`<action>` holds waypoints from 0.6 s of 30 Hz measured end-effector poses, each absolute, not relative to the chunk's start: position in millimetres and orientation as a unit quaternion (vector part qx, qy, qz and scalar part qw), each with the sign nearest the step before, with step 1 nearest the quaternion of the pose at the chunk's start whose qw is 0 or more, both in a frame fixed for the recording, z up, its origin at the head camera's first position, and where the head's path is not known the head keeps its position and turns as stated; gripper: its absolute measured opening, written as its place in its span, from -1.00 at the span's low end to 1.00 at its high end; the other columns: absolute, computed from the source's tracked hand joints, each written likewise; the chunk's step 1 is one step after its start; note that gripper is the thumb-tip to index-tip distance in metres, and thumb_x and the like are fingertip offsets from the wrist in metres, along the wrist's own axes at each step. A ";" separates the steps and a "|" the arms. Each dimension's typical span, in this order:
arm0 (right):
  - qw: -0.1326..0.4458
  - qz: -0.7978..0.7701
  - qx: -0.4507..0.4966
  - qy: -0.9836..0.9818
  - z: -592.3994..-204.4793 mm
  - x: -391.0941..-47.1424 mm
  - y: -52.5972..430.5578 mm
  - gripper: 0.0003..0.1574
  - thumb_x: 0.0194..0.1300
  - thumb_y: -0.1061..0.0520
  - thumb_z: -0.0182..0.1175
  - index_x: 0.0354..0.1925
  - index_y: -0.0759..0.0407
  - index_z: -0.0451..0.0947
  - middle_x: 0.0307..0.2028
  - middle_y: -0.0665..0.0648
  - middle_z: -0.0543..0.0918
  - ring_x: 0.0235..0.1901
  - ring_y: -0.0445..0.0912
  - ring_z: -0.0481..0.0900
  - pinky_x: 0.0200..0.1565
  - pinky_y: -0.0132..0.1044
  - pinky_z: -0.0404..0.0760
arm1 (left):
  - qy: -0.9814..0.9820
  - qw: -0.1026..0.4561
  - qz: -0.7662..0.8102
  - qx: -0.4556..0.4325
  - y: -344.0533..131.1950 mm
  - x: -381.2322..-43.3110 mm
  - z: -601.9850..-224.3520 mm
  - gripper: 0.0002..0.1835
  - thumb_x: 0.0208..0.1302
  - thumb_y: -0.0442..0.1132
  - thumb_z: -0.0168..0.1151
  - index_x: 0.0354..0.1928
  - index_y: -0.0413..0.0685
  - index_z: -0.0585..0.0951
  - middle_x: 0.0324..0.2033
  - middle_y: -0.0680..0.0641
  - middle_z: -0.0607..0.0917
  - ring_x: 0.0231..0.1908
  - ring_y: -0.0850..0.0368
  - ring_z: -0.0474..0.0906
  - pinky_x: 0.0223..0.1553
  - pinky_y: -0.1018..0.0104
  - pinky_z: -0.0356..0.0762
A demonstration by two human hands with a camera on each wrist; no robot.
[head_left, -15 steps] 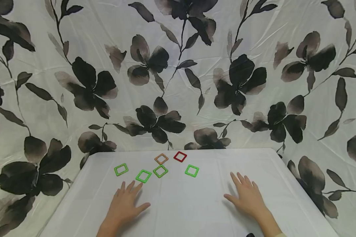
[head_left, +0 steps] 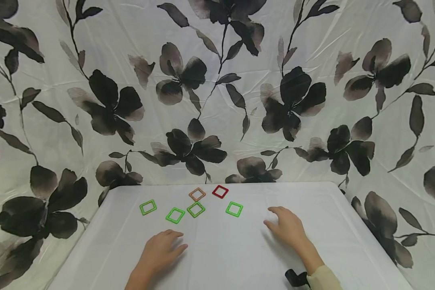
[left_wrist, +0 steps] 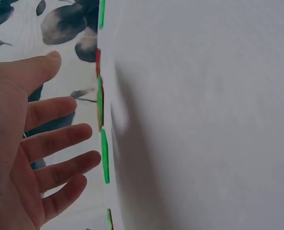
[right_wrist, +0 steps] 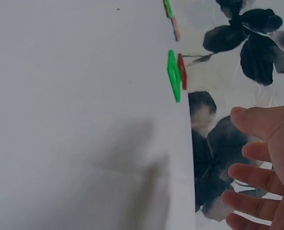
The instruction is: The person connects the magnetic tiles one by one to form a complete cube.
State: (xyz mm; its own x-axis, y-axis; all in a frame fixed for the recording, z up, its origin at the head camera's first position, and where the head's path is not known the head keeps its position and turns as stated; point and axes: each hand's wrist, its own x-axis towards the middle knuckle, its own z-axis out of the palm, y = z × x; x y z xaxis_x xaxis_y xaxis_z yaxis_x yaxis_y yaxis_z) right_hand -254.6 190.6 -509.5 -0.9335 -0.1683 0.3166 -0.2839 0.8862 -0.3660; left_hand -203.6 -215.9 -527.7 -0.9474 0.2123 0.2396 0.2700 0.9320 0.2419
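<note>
Several square plastic frames lie flat on the white table. My left hand [head_left: 161, 250], fingers loosely bent and holding nothing, hovers in front of a bright green frame [head_left: 175, 215]. In the left wrist view its fingers [left_wrist: 65, 136] are spread and stand off the tabletop. My right hand [head_left: 287, 226] is also without anything in it, to the right of another bright green frame [head_left: 234, 209]; its thumb and fingers point left. An olive-green frame [head_left: 196, 209], an orange frame [head_left: 197, 194], a red frame [head_left: 220, 191] and a yellow-green frame [head_left: 148, 207] complete the group.
The white tabletop [head_left: 224, 257] ends at a back edge near the orange and red frames. Behind it hangs a white cloth [head_left: 246, 108] with dark flowers. A black device [head_left: 295, 278] sits at the right wrist by the pale sleeve [head_left: 324, 278].
Both hands have turned from palm-down with spread fingers to a sideways pose with fingers bent inward. The right hand has shifted slightly left and away from me. The plastic frames have stayed put.
</note>
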 end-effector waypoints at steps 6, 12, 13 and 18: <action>0.127 0.231 0.123 -0.957 -506.7 -269.7 179.2 -0.42 0.11 -0.09 0.44 0.03 0.16 0.61 -0.14 0.11 0.66 -0.14 0.04 0.62 -0.17 -0.02 0.57 | -0.972 0.104 -0.162 -0.139 -204.3 -203.6 -523.3 -0.71 0.14 0.09 0.37 -0.16 0.15 0.72 -0.21 0.15 0.71 -0.12 0.14 0.62 -0.10 0.12 0.53; 0.097 0.271 0.127 -0.949 -508.6 -286.9 164.8 -0.39 0.08 -0.09 0.45 0.04 0.17 0.61 -0.13 0.15 0.64 -0.15 0.04 0.59 -0.19 -0.02 0.55 | -0.968 0.072 -0.195 -0.143 -193.6 -204.1 -518.8 -0.71 0.18 0.08 0.35 -0.13 0.14 0.72 -0.16 0.15 0.70 -0.06 0.13 0.61 -0.06 0.09 0.52; 0.090 0.274 0.126 -0.949 -510.0 -289.9 162.1 -0.39 0.08 -0.09 0.45 0.04 0.17 0.61 -0.12 0.15 0.64 -0.15 0.03 0.59 -0.18 -0.02 0.55 | -0.967 0.067 -0.198 -0.143 -192.1 -204.0 -518.5 -0.71 0.18 0.07 0.35 -0.13 0.13 0.72 -0.15 0.13 0.71 -0.05 0.12 0.61 -0.06 0.08 0.52; 0.062 0.286 0.121 -0.949 -516.6 -299.0 147.1 -0.37 0.06 -0.10 0.46 0.04 0.18 0.61 -0.13 0.16 0.62 -0.15 0.03 0.57 -0.16 -0.01 0.54 | -0.966 0.039 -0.215 -0.141 -187.0 -199.8 -518.4 -0.73 0.19 0.04 0.35 -0.14 0.10 0.72 -0.13 0.09 0.71 -0.05 0.06 0.61 -0.07 0.03 0.52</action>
State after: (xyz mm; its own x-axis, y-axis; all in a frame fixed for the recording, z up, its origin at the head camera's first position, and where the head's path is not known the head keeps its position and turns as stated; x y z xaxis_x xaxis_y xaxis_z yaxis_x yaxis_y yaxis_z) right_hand -299.0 147.1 -516.6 -0.9631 -0.1936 0.1870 -0.2647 0.8073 -0.5275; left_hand -199.8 -187.0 -518.4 -0.9574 0.2553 0.1350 0.2884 0.8676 0.4051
